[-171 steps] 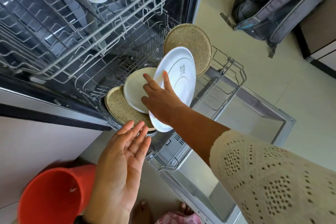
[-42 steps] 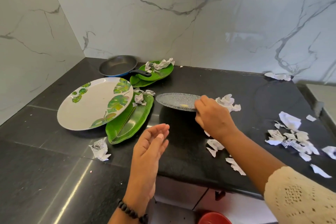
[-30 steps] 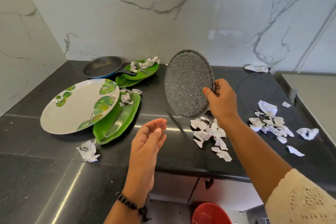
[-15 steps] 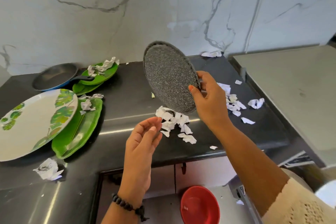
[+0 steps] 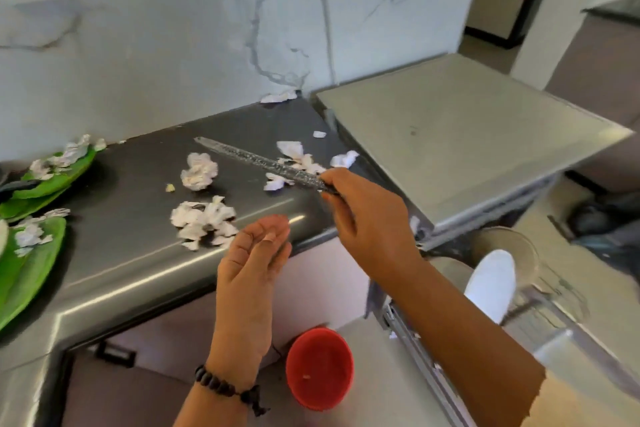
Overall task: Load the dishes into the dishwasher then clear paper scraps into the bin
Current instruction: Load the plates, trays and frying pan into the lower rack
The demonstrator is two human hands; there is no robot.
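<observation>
The dark worktop is polished stone with a hard, glossy sheen, and beside it on the right sits the flat grey top of the dishwasher, with a white plate and a tan one already standing in its rack at the near right. Over the worktop the right hand pinches the speckled grey plate by its near rim, thumb on one face and fingers curled under the other; the plate is seen edge-on, a thin rigid disc held in the air above the paper scraps. It looks like stoneware or melamine with a grainy finish: stiff, probably of moderate weight, likely to chip if knocked against the rack wires, and a rim pinch gives little hold should it be wet, so a deeper hold across the rim would seem safer. The left hand hangs spread and relaxed, palm up, holding nothing. At the far left lie glossy green leaf-shaped plates carrying crumpled scraps. On the floor below stands the round red bin, smooth plastic. The scraps themselves are light, soft, torn and crumpled white paper, easily scattered.
</observation>
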